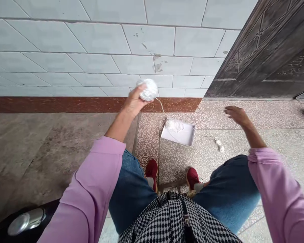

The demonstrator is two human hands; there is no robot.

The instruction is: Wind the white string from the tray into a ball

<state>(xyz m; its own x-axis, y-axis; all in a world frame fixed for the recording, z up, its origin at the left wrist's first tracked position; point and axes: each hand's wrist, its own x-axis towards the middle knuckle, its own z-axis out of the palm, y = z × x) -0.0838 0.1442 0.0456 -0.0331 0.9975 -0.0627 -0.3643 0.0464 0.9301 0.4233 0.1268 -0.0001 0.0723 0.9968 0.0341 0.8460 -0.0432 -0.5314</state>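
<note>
1. Head view: the shallow white box (187, 135) lies on the speckled floor (172, 162) between the hands, its long axis running left to right with a slight slant, nearer the left hand (135, 101).
2. The right hand (238, 115) is well apart, right of the ball, fingers loosely extended, nothing visible in it.
3. The white ball (150, 90), in the left hand's grip up-left of the box, looks round and wound, slightly blurred.
4. Loose white coils (174, 125) lie inside the box.
5. A thin pale cord (162, 106) slants from ball to box.

Open room over box's (186, 135) right half; cord (161, 105) rises at left; tiled wall (98, 38) blocks forward.
</note>
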